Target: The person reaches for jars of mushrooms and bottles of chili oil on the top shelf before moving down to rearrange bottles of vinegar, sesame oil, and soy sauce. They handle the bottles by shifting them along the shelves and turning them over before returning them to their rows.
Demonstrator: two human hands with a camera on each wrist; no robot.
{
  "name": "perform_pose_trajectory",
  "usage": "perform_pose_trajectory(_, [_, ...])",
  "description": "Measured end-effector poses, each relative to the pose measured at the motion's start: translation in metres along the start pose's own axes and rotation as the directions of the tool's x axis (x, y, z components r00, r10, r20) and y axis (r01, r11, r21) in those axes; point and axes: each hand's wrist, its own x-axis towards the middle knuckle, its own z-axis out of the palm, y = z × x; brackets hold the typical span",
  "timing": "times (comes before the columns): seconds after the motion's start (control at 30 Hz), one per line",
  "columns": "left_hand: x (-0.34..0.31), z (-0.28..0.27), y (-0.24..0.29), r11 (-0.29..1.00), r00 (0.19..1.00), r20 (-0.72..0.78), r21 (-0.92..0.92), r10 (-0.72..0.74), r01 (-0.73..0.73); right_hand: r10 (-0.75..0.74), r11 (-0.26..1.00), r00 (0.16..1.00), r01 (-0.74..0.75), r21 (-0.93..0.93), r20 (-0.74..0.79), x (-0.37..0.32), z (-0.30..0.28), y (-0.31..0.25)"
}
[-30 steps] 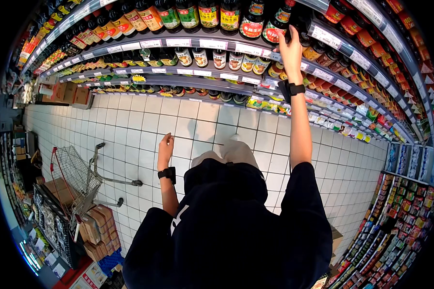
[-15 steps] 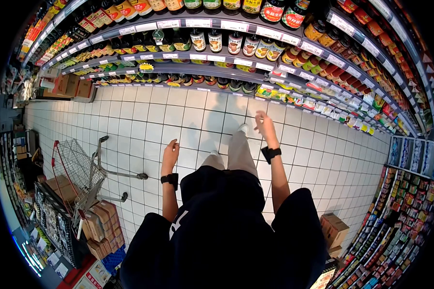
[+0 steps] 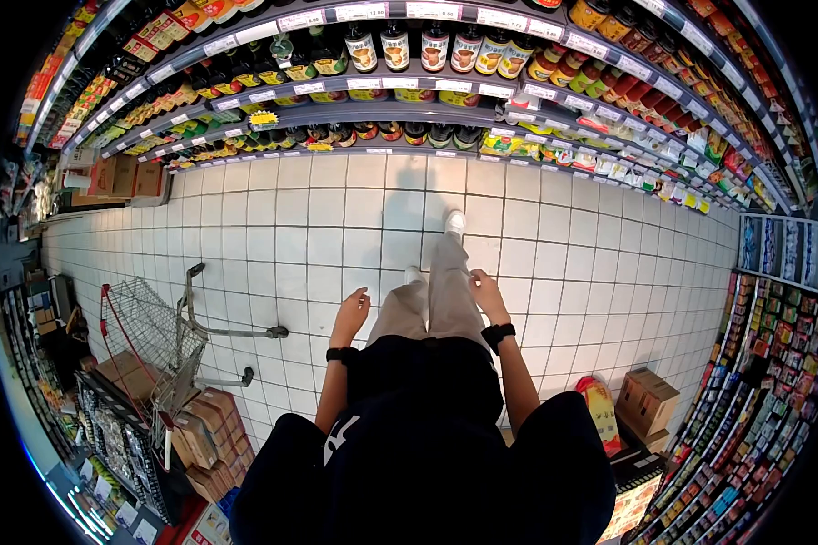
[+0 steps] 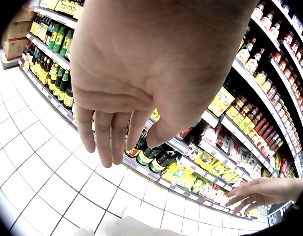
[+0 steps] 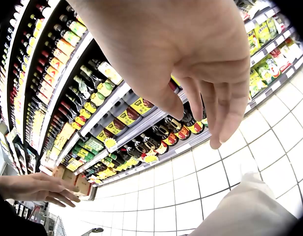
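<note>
Both hands hang in front of the body with nothing in them. In the head view the left hand (image 3: 352, 313) is beside the left thigh, and the right hand (image 3: 488, 297) is by the right leg of the light trousers (image 3: 452, 289). Relaxed, nearly straight fingers show on the left hand (image 4: 136, 73) in the left wrist view. The right hand (image 5: 190, 64) has loosely bent fingers in the right wrist view. Bottled sauces (image 3: 433, 45) stand on the shelves ahead, apart from both hands.
A wire shopping cart (image 3: 154, 331) stands on the left, near stacked cartons (image 3: 211, 436). Long curved shelves (image 3: 373, 111) run across the front. More shelves (image 3: 763, 363) and a cardboard box (image 3: 646, 401) are on the right. White floor tiles (image 3: 327, 245) lie between.
The right hand has come down from a bottle on the upper shelf to beside the leg. The left hand has shifted slightly right. The legs have moved and the view has shifted.
</note>
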Motion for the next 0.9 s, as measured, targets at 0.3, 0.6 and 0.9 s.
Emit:
perform_pose_trajectory(0.3, [0.067, 0.035, 0.008, 0.992, 0.988, 0.090, -0.034, 0.123, -0.120, -0.037, 0.997, 0.996, 0.042, -0.068, 0.076, 0.039, 0.019, -0.035])
perform_pose_trajectory(0.6, [0.231, 0.002, 0.114, 0.925, 0.916, -0.129, 0.040, 0.379, -0.377, -0.120, 0.983, 0.990, 0.108, 0.151, 0.074, 0.160, -0.023, -0.099])
perform_pose_trajectory(0.9, [0.340, -0.026, 0.233, 0.903, 0.844, -0.353, 0.008, 0.404, -0.429, -0.347, 0.924, 0.865, 0.382, 0.026, -0.361, 0.343, -0.133, -0.243])
